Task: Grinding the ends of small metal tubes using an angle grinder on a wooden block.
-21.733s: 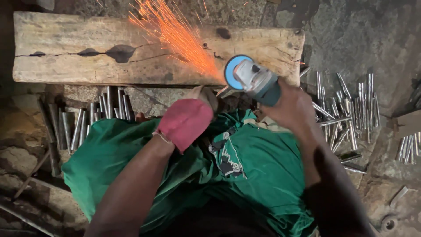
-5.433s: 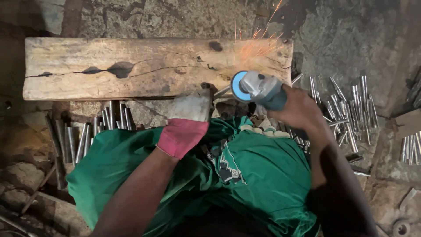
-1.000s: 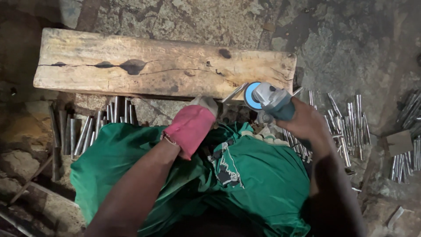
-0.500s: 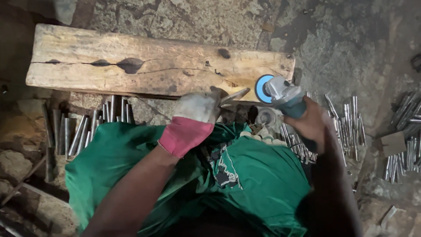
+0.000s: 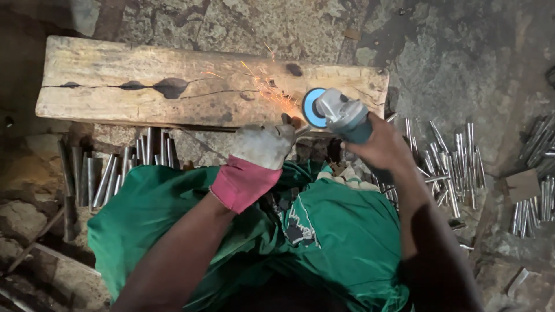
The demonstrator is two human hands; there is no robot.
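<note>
My left hand (image 5: 263,144), in a grey glove with a pink cuff, grips a short metal rod (image 5: 300,130) against the near edge of the wooden block (image 5: 144,86). My right hand (image 5: 378,147) holds an angle grinder (image 5: 338,112) with a blue disc. The disc touches the rod's end, and orange sparks (image 5: 269,89) fly up and left across the wood. A green cloth (image 5: 324,237) covers my lap below both hands.
Several cut metal rods (image 5: 115,167) lie in a row on the ground left of my lap. More rods (image 5: 451,162) are heaped at the right, and another bunch (image 5: 535,202) at the far right. Rough stone ground (image 5: 462,52) surrounds the block.
The grinder disc has come against the rod and sparks now fly; half a second ago there were none. My left hand shifted slightly right toward the disc.
</note>
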